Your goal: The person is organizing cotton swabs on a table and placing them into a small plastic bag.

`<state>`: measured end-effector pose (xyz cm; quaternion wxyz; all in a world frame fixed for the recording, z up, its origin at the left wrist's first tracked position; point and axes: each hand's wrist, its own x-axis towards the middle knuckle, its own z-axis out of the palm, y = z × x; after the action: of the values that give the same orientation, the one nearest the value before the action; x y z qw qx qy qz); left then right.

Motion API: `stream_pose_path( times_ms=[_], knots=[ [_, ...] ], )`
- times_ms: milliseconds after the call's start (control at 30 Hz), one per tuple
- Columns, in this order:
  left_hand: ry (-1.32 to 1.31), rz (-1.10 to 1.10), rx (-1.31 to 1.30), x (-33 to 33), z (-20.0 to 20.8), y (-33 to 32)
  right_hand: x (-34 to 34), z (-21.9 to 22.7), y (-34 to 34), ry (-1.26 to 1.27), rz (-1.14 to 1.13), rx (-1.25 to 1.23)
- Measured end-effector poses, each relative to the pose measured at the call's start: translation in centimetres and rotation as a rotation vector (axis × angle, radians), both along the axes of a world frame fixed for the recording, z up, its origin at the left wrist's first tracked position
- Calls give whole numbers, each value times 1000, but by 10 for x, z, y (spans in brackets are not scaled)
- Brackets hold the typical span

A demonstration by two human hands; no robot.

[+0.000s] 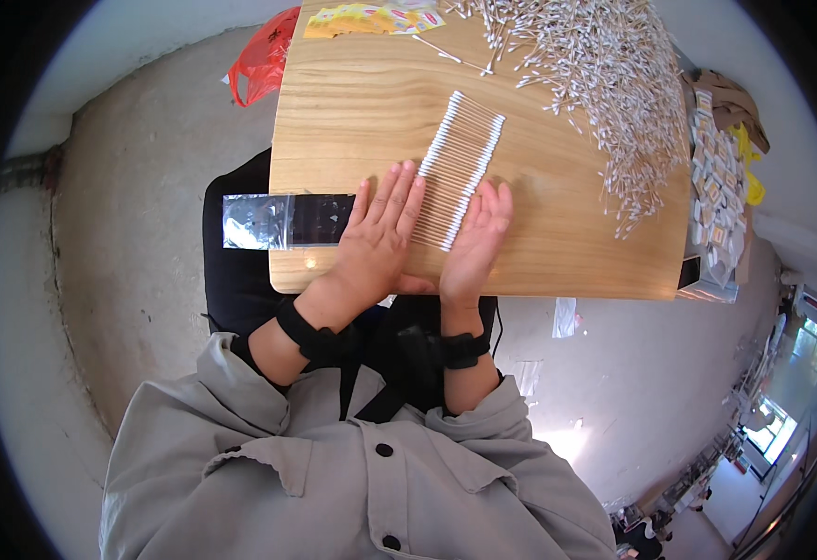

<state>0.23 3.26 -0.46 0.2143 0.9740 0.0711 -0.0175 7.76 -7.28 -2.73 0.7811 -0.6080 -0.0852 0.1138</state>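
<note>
A neat row of cotton swabs (462, 159) lies side by side on the wooden table, their white tips forming two slanting edges. My left hand (377, 233) rests flat with its fingers stretched out along the left edge of the row, near its lower end. On the other side, my right hand (476, 238) stands on its edge, fingers extended, against the row's lower right tips. Neither hand grips anything. A clear plastic bag (259, 222) lies left of my left hand, partly over the table edge; its right end reaches close to that hand.
A big heap of loose cotton swabs (604, 75) covers the table's far right. Yellow printed packets (362, 21) lie at the far left, beside a red plastic bag (266, 58). Right of the table, a container holds many small filled packs (714, 187). The wooden table (558, 252) ends close before me.
</note>
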Motion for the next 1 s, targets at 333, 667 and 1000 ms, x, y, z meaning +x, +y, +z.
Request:
stream_pose_path(
  times_ms=[333, 667, 1000],
  knots=[
    [6, 18, 49, 0, 12, -10, 5, 1, -28, 7, -170, -282],
    [-14, 40, 64, -3, 9, -18, 36, 10, -30, -170, 66, -648],
    [-33, 47, 41, -6, 5, -18, 42, 6, -22, -256, 68, -887]
  ],
)
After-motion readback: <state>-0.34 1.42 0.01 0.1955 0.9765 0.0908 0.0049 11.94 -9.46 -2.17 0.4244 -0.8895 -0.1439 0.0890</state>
